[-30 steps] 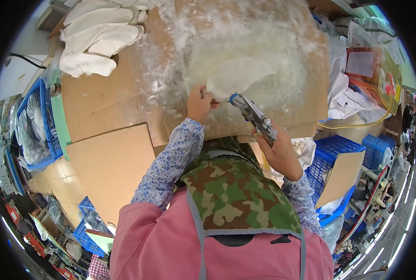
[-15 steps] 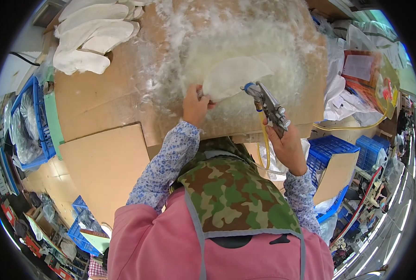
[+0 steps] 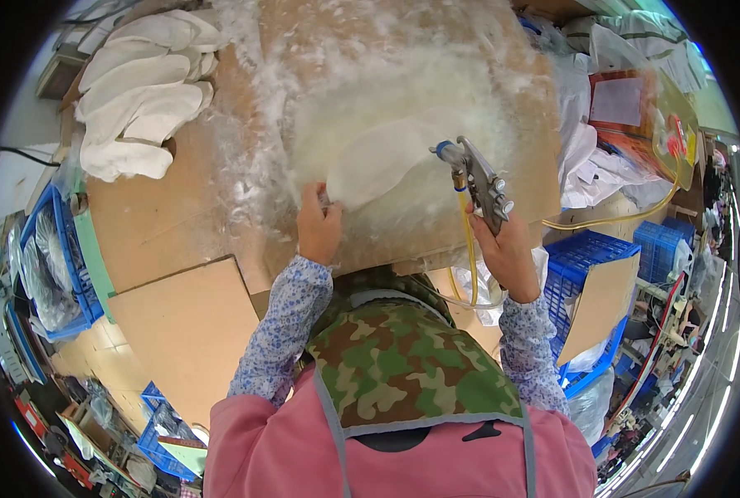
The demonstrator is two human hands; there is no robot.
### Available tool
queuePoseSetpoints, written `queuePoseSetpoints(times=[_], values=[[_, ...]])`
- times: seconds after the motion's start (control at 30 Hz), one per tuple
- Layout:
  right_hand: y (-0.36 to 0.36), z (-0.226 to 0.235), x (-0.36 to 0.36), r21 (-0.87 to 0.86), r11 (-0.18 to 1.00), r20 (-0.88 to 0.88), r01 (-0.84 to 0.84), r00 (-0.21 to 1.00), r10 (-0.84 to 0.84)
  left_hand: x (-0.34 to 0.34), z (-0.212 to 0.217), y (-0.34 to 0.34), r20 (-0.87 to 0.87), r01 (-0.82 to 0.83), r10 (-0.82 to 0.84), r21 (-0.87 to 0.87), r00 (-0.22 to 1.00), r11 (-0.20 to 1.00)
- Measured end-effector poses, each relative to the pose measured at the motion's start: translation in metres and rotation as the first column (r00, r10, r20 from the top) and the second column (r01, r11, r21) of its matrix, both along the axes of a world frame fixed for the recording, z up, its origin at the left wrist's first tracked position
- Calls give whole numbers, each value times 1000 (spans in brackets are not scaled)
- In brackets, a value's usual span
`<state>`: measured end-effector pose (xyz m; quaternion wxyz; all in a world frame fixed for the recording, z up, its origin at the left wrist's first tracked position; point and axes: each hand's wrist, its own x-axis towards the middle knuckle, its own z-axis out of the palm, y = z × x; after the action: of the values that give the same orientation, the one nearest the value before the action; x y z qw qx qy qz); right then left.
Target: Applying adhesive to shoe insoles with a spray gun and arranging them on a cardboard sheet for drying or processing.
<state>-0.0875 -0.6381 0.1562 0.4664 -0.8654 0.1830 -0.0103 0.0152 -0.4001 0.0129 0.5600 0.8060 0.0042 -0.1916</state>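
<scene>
My right hand (image 3: 505,253) is wrapped round the handle of a metal spray gun (image 3: 484,184) with a blue ring near its nozzle. A yellow hose (image 3: 471,249) hangs from the gun. The nozzle points left, close to the right end of a white insole-shaped piece (image 3: 382,159). At that piece's near left end, my left hand (image 3: 318,228) pinches the edge between thumb and fingers. Beneath the piece, whitish fuzzy residue coats the cardboard-covered table (image 3: 163,224).
Several similar white pieces (image 3: 138,104) lie in an overlapping pile at the far left. Blue plastic crates (image 3: 581,266) stand at the right, another crate (image 3: 84,266) at the left. White plastic sheeting (image 3: 581,166) and an orange box (image 3: 627,104) lie beyond the table's right edge.
The view has shifted, so the table sits lower and further left in the picture. My left hand stays at the white piece's end; the right still holds the spray gun near it.
</scene>
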Motion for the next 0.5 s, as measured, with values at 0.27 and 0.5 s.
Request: queuePoseSetpoints(times=[0.27, 0.5], values=[[-36, 5, -13, -37, 987, -197, 157, 967, -161, 21, 61, -30, 501, 63, -144, 175, 853, 983], [-51, -5, -22, 59, 969, -86, 239, 969, -233, 126, 56, -163, 484, 522, -661, 405, 574, 750]])
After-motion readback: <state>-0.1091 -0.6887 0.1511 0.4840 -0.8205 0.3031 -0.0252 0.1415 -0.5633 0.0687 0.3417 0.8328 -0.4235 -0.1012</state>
